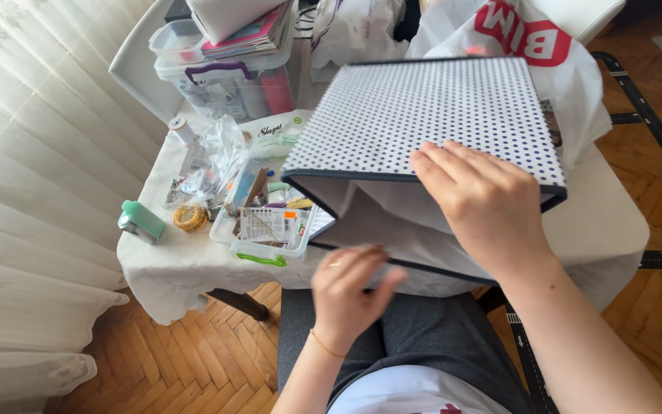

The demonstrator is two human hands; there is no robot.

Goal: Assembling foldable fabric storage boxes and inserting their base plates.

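Head view, single frame. I see a fabric storage box [423, 115], white with dark blue dots and dark trim, tipped on its side at centre frame with its open mouth facing the camera. It rests on a table [614, 222] covered in a white cloth.

Right hand [488, 203]: laid flat over the box's upper front edge, fingers together and spread across the dotted panel. Whether the thumb hooks under the rim is hidden by the hand itself.

Left hand [350, 287]: at lower centre, fingers curled loosely at the box's lower front edge. I cannot tell whether it pinches the trim or only touches it; the fingertips blur into the grey lining.

The box interior is in shadow; I can make out no contents.

Left of the box: a small clear tray with green handle [270, 234] holding packets, just beside the box's corner. Farther left, a green-capped bottle [142, 220] and a tape roll [190, 218]. Upper left: a clear lidded bin [227, 80], its top cut off by the frame. A white plastic bag [545, 54] behind the box is partly hidden.
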